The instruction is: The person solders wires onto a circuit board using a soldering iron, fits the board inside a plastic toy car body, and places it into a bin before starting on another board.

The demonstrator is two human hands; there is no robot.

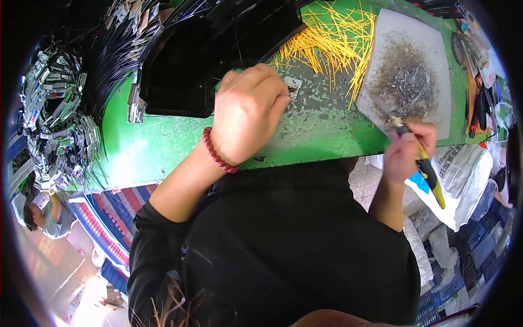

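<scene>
In my right hand (406, 150) is a soldering iron (433, 177) with a black and yellow handle, its metal tip pointing over the lower left of a pale slab (403, 30). Dark residue and a tangle of thin silvery wire (419, 84) lie on that slab. My left hand (248, 109), closed with its knuckles up, rests by the front corner of a black open tray (185, 71). What its fingers pinch is hidden. A small white piece with tiny parts on it (293, 87) shows just beside those fingertips.
Many cut yellow wires (327, 49) are heaped on the worn green table (180, 147) beyond my hands. Bundled metal-cased parts (54, 120) and black cables (111, 60) fill the left. Pliers-like tools (476, 111) lie far right; a white sack (463, 185) sits below. Another person (49, 215) is lower left.
</scene>
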